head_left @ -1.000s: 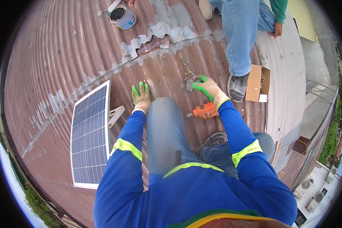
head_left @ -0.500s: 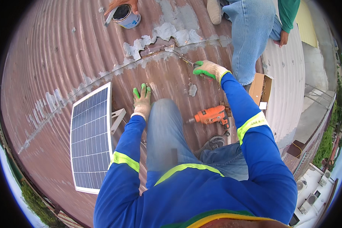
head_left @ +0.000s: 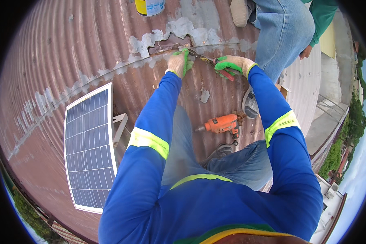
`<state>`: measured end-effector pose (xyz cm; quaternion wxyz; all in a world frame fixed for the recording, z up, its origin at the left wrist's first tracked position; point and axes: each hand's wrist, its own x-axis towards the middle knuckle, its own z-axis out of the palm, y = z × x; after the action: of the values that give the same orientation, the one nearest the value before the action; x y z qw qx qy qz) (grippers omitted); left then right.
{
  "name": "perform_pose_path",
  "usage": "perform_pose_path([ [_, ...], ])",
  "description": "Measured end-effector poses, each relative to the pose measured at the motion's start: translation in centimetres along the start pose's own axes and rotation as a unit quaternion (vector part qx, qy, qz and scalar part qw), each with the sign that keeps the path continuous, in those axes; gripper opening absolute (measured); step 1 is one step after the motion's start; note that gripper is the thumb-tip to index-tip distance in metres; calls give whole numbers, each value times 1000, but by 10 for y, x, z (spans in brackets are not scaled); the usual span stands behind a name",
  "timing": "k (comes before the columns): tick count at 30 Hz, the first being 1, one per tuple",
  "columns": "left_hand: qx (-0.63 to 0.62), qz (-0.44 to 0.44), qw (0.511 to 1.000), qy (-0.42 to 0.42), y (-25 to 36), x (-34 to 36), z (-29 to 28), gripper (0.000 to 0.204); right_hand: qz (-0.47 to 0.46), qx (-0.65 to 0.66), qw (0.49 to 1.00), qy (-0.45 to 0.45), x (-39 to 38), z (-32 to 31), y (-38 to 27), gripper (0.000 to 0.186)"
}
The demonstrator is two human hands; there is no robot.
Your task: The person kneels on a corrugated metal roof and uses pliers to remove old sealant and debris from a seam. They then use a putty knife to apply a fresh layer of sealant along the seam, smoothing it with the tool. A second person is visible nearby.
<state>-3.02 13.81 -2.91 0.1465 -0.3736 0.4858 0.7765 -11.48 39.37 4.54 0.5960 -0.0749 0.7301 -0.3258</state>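
My right hand [head_left: 235, 65], in a white work glove with green fingers, is closed around the handles of red-handled snips [head_left: 209, 61]. The snips' dark metal jaws point left, toward my left hand. In a matching glove, my left hand [head_left: 180, 64] has its fingers curled together beside the jaw tips. What lies between those fingers is hidden. Just beyond is a torn grey sealant patch [head_left: 179, 27] with a dark bare strip, on the seam of the brown corrugated roof [head_left: 101, 53].
An orange power drill [head_left: 220, 124] lies in front of my knees. A tilted solar panel [head_left: 89, 142] on a metal bracket [head_left: 120, 128] stands at left. A paint can [head_left: 149, 6] sits at the far edge. Another person's jeans-clad leg [head_left: 282, 32] is close at right.
My left hand has lifted off the roof by my knee and moved forward to the seam. The snips stay in my right hand, now angled toward it. The person's hand has left the can.
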Motion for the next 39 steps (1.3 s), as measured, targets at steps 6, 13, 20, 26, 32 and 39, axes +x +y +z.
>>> perform_pose_path([
  [6, -81, 5, 996, -36, -5, 23, -8, 19, -25, 76, 997, -15, -2, 3, 8, 35],
  [13, -61, -11, 997, -37, 5, 18, -17, 25, -6, 174, 985, -9, -15, 9, 0, 37],
  [20, -46, 41, 998, -29, -13, 23, -11, 22, -43, 135, 990, 29, -18, 49, -15, 37],
  [26, -66, 34, 997, -36, -17, 31, -13, 23, 4, 27, 996, 82, -22, 52, -28, 36],
  [32, -76, 23, 996, -43, -12, 26, -15, 26, 22, -40, 991, 128, -12, 59, -18, 29],
  [39, -49, -1, 997, -55, -4, 20, -16, 29, 35, 26, 999, 26, -3, 39, -9, 41],
])
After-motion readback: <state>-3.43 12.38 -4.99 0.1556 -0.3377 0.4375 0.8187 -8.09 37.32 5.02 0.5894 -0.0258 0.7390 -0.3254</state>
